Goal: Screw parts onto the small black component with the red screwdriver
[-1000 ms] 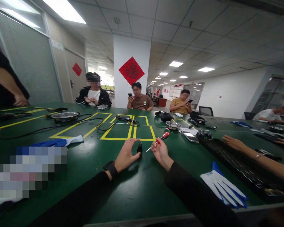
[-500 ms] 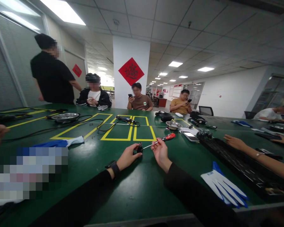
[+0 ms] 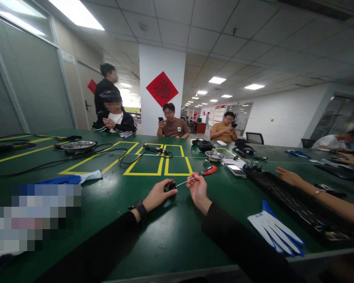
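Observation:
Between the thumb and fingers of my left hand (image 3: 158, 195) is a small black cylindrical part (image 3: 172, 183) with a metal top, held upright at the green table (image 3: 165, 251). My right hand (image 3: 199, 190) pinches a screwdriver (image 3: 207, 171) with a red and black handle. Its shaft slants down to the left, and the tip meets the side of the black part; my left thumb and the small size hide the exact contact point. Both hands are closed and close together over the table.
White-and-blue gloves (image 3: 275, 232) lie at right, beside a long black tray (image 3: 295, 200) of small parts. A co-worker's hand (image 3: 289, 177) reaches over the tray. Metal bowls (image 3: 214, 156), a phone (image 3: 235, 169), cables and yellow tape rectangles (image 3: 144, 174) are farther off. Several people sit around.
My hands keep nearly the same pose, screwdriver against the black part. The standing person at left has moved right, behind a seated person. A hand at the left edge has gone from view.

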### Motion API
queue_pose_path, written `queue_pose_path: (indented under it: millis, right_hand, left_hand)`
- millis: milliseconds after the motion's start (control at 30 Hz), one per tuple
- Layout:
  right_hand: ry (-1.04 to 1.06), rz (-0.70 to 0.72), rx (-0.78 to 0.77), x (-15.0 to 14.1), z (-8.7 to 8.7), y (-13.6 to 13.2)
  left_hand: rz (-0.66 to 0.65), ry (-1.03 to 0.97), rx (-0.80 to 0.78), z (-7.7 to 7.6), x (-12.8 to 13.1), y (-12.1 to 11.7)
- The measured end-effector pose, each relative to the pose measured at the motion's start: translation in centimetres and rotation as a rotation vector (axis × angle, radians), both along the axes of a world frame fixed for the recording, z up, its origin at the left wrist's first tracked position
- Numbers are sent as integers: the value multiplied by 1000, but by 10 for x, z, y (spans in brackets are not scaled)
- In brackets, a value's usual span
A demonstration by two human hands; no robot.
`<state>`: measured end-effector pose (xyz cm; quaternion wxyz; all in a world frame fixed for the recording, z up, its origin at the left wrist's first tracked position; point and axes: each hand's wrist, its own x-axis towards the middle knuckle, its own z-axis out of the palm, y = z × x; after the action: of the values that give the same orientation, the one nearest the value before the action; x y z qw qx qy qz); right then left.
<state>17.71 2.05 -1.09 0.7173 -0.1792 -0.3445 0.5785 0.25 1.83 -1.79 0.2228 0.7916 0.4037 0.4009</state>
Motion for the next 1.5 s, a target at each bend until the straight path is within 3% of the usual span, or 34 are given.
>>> queue_pose_path:
  millis: [1167,1500]
  right_hand:
    - [-71,-57,40,-1,3,-4]
    - [-171,-157,99,-3,9,-7]
  left_hand:
    - [3,19,31,-2,-2,0]
    - [102,67,27,7,0,-1]
